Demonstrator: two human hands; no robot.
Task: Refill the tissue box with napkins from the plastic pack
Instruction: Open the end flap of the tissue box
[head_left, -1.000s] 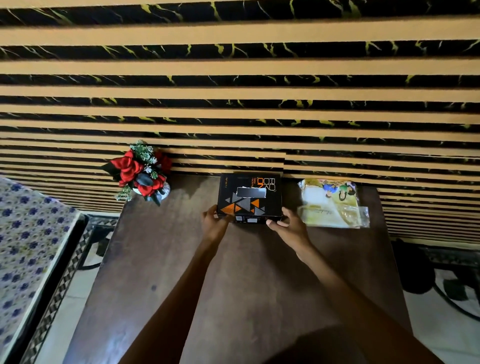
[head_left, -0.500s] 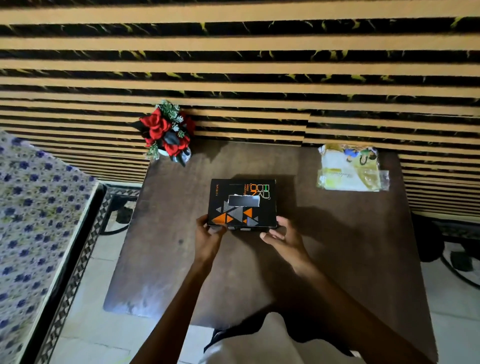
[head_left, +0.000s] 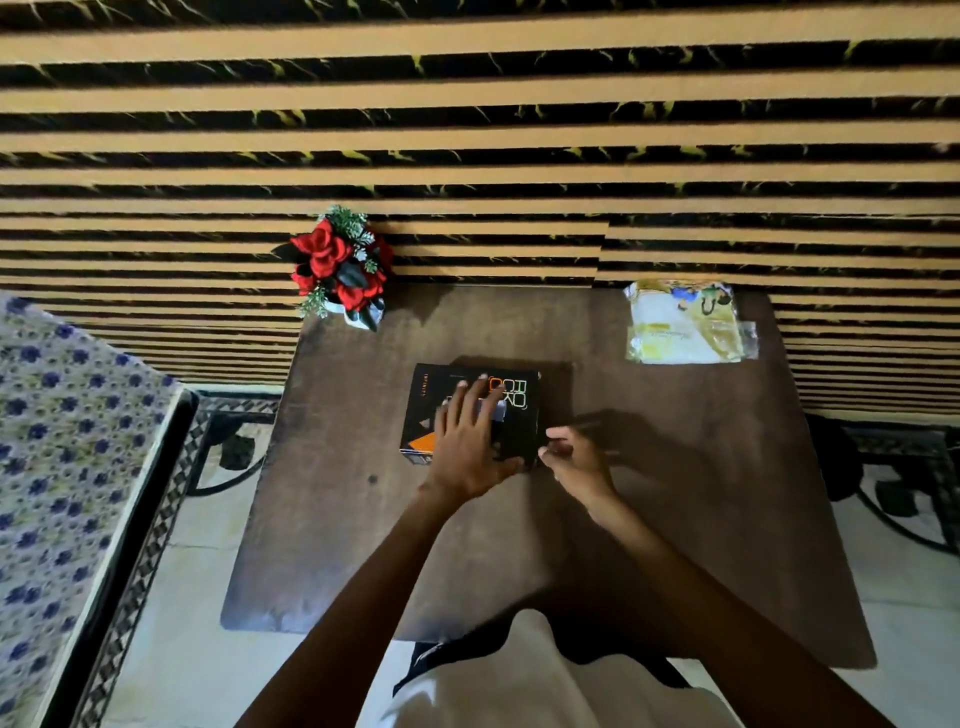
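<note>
A black tissue box (head_left: 434, 395) with orange triangles lies flat on the middle of the brown table (head_left: 675, 493). My left hand (head_left: 470, 436) rests palm down on top of the box, fingers spread over its slot. My right hand (head_left: 576, 457) is at the box's right front corner, fingers curled and touching its side. The plastic pack of napkins (head_left: 685, 322), yellowish and clear, lies at the table's far right, apart from both hands.
A pot of red artificial flowers (head_left: 340, 270) stands at the table's far left corner against the striped wall. A bed with a blue-flowered cover (head_left: 57, 441) is to the left. Tiled floor lies around the table.
My left hand has moved from the box's front left corner onto its top. The right hand stays at the box's right front corner. The box sits a little nearer to me on the table.
</note>
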